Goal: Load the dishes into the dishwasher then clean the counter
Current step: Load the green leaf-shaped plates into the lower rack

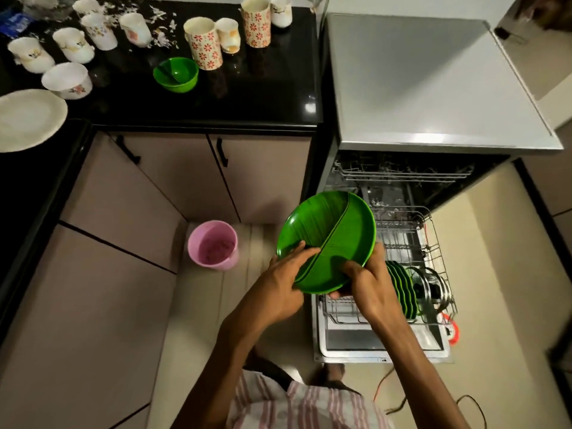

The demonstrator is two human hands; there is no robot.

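1. Both hands hold a green plate (325, 239) above the floor, just left of the pulled-out lower rack (411, 267) of the dishwasher (433, 88).
2. The left hand (278, 289) grips the plate's near-left rim, fingers laid over the top face; the right hand (368, 283) curls around the near-right rim, thumb on top and fingers underneath.
3. The plate is smooth, glossy and oval, moulded like a leaf with fine ribbing and a raised ridge dividing it in two.
4. Its long axis, along that ridge, runs from near the left hand up and to the right, away from the person; the plate is tilted, its face turned up towards the camera.
5. Just right of the right hand, a row of green plates (402, 286) stands on edge in the wire rack, with steel lids (433, 286) beside them.
6. Well ahead of the left hand, a glossy black counter (263, 97) carries a green bowl (175, 74), white floral cups (66, 80), tall flower-patterned mugs (202, 43) and scattered white scraps.
7. Far left of the hands lies a white plate (28, 119).
8. A pink plastic bin (213, 244) stands on the floor, left of the left hand.
9. No writing is legible anywhere.
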